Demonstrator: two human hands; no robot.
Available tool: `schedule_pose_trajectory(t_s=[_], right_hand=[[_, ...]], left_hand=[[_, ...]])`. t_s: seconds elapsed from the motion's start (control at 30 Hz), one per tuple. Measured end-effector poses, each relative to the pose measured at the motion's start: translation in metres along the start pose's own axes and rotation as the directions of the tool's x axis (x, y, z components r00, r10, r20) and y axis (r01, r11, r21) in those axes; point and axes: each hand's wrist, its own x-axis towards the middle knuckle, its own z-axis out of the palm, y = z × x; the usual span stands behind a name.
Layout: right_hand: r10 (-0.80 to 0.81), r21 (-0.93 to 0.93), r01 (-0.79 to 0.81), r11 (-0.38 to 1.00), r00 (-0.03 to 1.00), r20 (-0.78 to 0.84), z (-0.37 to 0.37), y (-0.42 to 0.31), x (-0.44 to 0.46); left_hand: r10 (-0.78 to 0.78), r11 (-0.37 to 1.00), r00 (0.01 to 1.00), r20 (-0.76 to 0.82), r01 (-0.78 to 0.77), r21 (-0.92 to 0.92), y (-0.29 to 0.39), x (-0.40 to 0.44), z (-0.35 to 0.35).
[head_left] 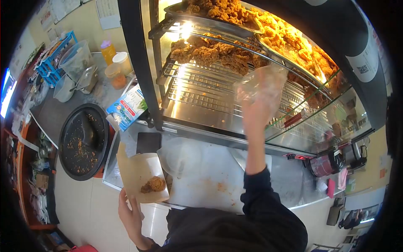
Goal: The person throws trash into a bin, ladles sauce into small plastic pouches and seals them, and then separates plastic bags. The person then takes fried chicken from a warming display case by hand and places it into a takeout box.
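My left hand (131, 218) grips the near edge of an open paper food box (145, 167), which is tilted at the counter's front edge. One piece of fried chicken (153, 185) lies inside the box near its lower side. My right hand (263, 90), in a clear plastic glove, is raised at the open front of a heated display cabinet (201, 128). It is just below the trays and close to the fried chicken pieces (220, 52) on the wire rack (197, 86). Motion blurs its fingers, so whether anything is between them cannot be made out.
More fried chicken (289, 33) fills upper trays. Glass panels (310, 107) stand right of my forearm. A clear round lid (180, 157) lies on the crumb-strewn counter (205, 180). Left are a black round pan (84, 143), a printed packet (127, 108) and tubs (121, 63).
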Motion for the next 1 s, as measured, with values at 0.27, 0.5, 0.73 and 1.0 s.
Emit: schedule_pose_trajectory(t_s=[0.27, 0.5, 0.73, 1.0], right_hand=[[0.178, 0.309, -0.337, 0.889, 0.877, 0.446, 0.040, 0.060, 0.042], [-0.224, -0.084, -0.263, -0.961, 0.566, 0.793, 0.000, 0.060, 0.013], [-0.342, 0.059, -0.485, -0.872, 0.693, 0.635, -0.019, 0.033, -0.032], [-0.346, 0.463, -0.644, -0.609, 0.741, 0.576, -0.028, -0.002, -0.058]], left_hand=[[0.066, 0.998, 0.998, -0.011, -0.066, -0.017, 0.011, 0.002, -0.010], [0.096, 0.995, 0.995, -0.026, -0.096, 0.010, 0.011, 0.006, -0.018], [0.134, 0.991, 0.991, -0.002, -0.134, -0.001, 0.010, 0.006, -0.019], [0.204, 0.979, 0.978, -0.040, -0.205, -0.022, 0.001, 0.003, -0.019]])
